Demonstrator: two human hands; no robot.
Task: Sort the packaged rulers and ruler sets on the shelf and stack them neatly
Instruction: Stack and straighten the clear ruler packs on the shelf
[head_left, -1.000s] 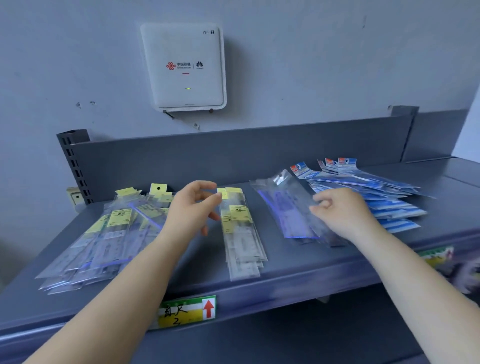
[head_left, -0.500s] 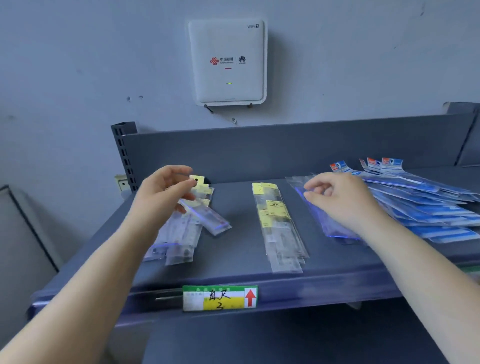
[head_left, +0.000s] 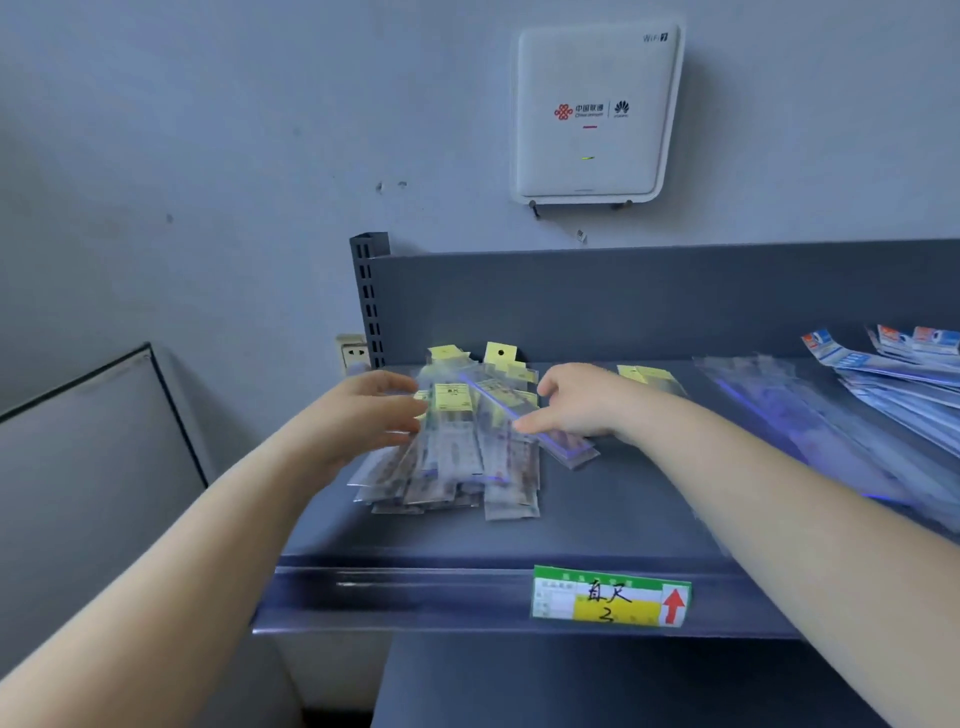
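Rulers in clear packets with yellow header cards lie in a loose, fanned pile at the left end of the grey shelf. The left hand presses its straight fingers against the pile's left edge. The right hand rests on the pile's right side, fingers bent over one slanted packet, though blur hides whether it grips. Farther right lie a second yellow-carded stack, a clear blue-tinted packet and a spread of blue packets.

Grey metal shelf: yellow-tagged ruler packs left, clear packs middle, blue-headed packs right.
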